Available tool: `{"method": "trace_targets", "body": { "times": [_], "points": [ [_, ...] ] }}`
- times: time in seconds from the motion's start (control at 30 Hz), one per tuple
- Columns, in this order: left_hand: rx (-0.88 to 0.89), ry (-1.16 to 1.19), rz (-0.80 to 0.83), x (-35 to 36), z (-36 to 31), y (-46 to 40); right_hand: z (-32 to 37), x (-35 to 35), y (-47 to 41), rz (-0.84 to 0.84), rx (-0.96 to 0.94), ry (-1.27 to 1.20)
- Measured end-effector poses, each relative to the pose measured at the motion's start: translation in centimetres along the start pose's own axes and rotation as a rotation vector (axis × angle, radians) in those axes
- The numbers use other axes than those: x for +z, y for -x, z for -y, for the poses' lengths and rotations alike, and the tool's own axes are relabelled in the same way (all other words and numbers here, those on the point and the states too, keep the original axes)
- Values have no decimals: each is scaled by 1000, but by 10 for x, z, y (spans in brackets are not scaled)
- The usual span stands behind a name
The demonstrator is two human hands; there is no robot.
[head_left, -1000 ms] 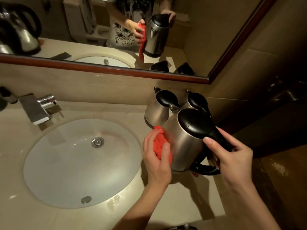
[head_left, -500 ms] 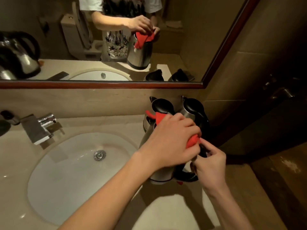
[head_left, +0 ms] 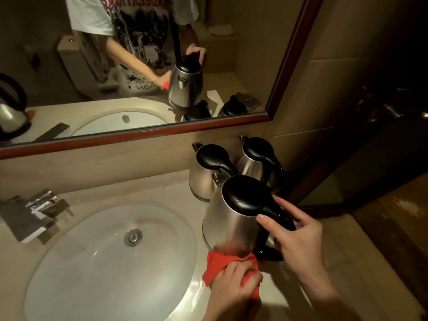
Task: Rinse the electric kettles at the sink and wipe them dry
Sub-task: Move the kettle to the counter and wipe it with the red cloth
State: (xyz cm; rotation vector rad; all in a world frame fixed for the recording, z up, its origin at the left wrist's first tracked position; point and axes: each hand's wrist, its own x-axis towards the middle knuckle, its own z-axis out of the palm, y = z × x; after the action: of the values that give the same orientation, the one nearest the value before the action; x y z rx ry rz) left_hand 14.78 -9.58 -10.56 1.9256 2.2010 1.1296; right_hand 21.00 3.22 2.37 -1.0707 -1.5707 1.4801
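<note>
Kettles are what you are drying, and three of them sit at the right of the counter. Starting from your far left, the chrome tap [head_left: 39,209] stands at the back edge of the white sink [head_left: 92,274], whose drain [head_left: 132,237] shows in the middle of the bowl. Just right of the sink rim, your left hand [head_left: 234,288] is clenched around a red cloth [head_left: 222,265], pressing it against the lower wall of the front kettle [head_left: 231,225]. That kettle is steel with a black lid, tilted a little, and whether its base touches the counter [head_left: 143,188] you cannot tell. Behind it, against the wall, stand a second kettle [head_left: 203,177] and, just to its right, a third kettle [head_left: 254,163], both upright with lids closed. Further right, your right hand [head_left: 298,242] grasps the front kettle's black handle, fingers wrapped over the top of it and the forefinger stretched toward the lid. Above it all, the mirror [head_left: 291,56] reflects your hands, the cloth and the kettles.
</note>
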Motion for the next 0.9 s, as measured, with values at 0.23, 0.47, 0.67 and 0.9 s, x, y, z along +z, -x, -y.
{"method": "trace_targets", "body": {
  "times": [0.23, 0.47, 0.67, 0.9],
  "points": [
    [97, 79, 171, 32, 16, -4, -14, -25, -15, -103, 76, -27],
    [-53, 117, 301, 50, 19, 9, -25, -46, -14, -105, 4, -17],
    [-366, 236, 76, 19, 23, -20, -41, -59, -20, -134, 42, -44],
    [-440, 490, 45, 14, 35, -88, -50, -67, -25, -191, 77, -66]
  ]
}}
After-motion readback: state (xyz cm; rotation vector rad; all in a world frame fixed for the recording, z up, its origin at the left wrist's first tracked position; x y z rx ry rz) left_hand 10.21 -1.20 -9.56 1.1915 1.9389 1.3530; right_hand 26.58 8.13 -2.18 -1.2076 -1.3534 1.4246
